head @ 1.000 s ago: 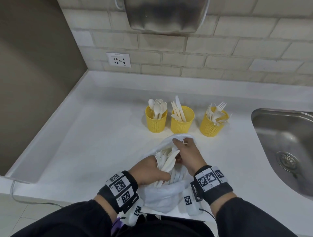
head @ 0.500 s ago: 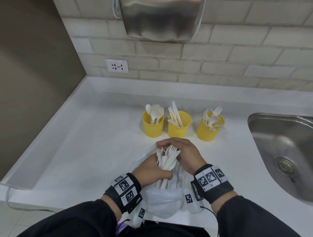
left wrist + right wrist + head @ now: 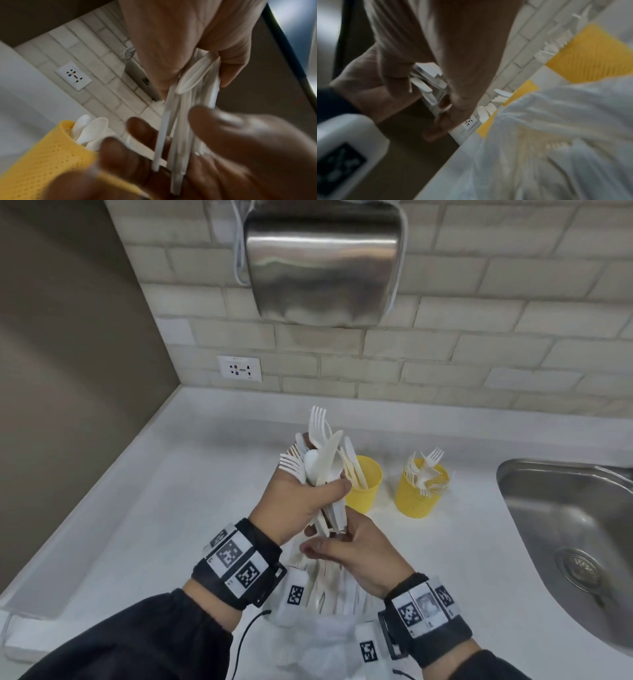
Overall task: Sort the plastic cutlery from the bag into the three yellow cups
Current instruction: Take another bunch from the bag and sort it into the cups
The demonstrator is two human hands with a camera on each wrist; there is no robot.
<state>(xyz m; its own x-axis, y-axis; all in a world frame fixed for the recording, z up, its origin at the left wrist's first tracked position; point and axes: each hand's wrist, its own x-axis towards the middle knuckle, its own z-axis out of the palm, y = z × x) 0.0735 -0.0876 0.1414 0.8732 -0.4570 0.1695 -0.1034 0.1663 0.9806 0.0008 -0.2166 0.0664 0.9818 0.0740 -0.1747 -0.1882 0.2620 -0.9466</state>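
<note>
Head view: left hand (image 3: 297,501) gripped a bundle of white plastic cutlery (image 3: 322,460) upright above the table (image 3: 164,508), fingers curled round it. Right hand (image 3: 356,553) pinched the handle ends below. Thin white bag (image 3: 318,635) lay crumpled w/ more pieces inside. Perforated yellow cups: one (image 3: 364,484) w/ knives, one (image 3: 419,491) w/ forks.

Left wrist view: smooth flat handles (image 3: 180,121) crossed the palm; mesh-textured cup (image 3: 42,162) held spoons.

Right wrist view: blurred; bag (image 3: 556,135) filled the near side.
</note>
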